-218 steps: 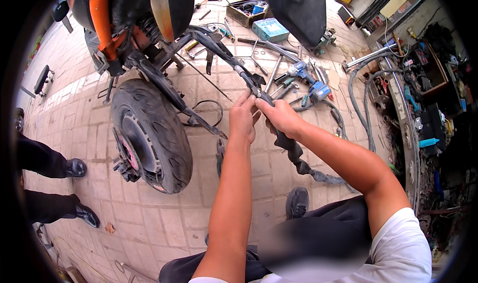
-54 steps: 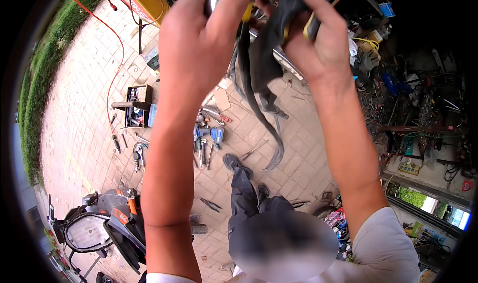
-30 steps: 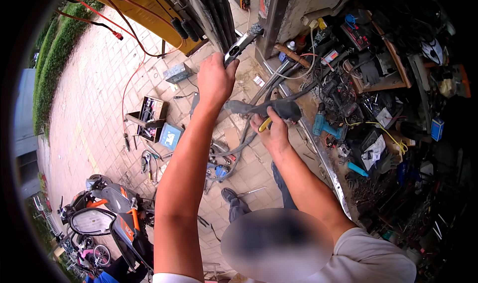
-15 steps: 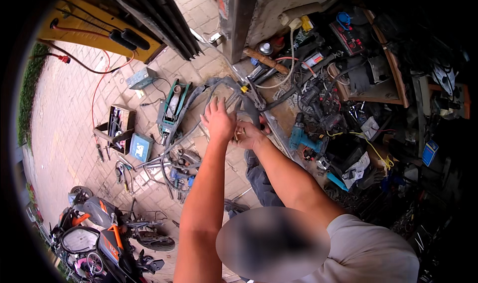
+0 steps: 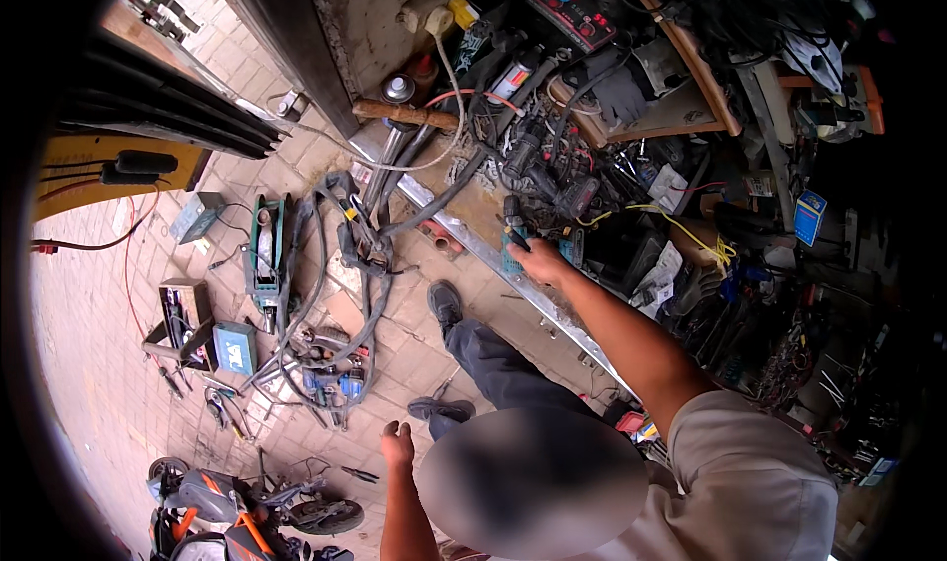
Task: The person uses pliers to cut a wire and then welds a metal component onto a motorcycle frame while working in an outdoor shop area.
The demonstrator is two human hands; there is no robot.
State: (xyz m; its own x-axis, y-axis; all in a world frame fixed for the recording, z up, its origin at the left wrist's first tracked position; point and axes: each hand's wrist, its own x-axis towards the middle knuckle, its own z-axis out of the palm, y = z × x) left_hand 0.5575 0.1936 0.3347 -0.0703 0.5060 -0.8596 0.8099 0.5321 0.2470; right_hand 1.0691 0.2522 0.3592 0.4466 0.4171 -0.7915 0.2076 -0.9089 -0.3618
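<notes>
My right hand (image 5: 541, 261) reaches out over the metal edge and closes around the handle of a teal cordless drill (image 5: 511, 256), whose black chuck points away from me. A small dark piece by my fingertips is too unclear to name. Low in front of my body, my left hand (image 5: 398, 445) hangs with nothing in it, thumb and fingers apart. On the paving ahead, a bundle of grey-black cables and hoses (image 5: 367, 250) lies beside dark metal pipes (image 5: 397, 151).
Heaped tools and parts fill the right side, with a wooden drawer (image 5: 681, 127) among them. A metal sill (image 5: 473, 240) borders them. To the left are a green floor jack (image 5: 266, 250), a toolbox (image 5: 187, 319) and a blue box (image 5: 235, 348). A motorcycle (image 5: 232, 512) is at lower left.
My hands have parted from near the cables. The right has gone over to the drill; the left has dropped back toward my body. The view has swung right.
</notes>
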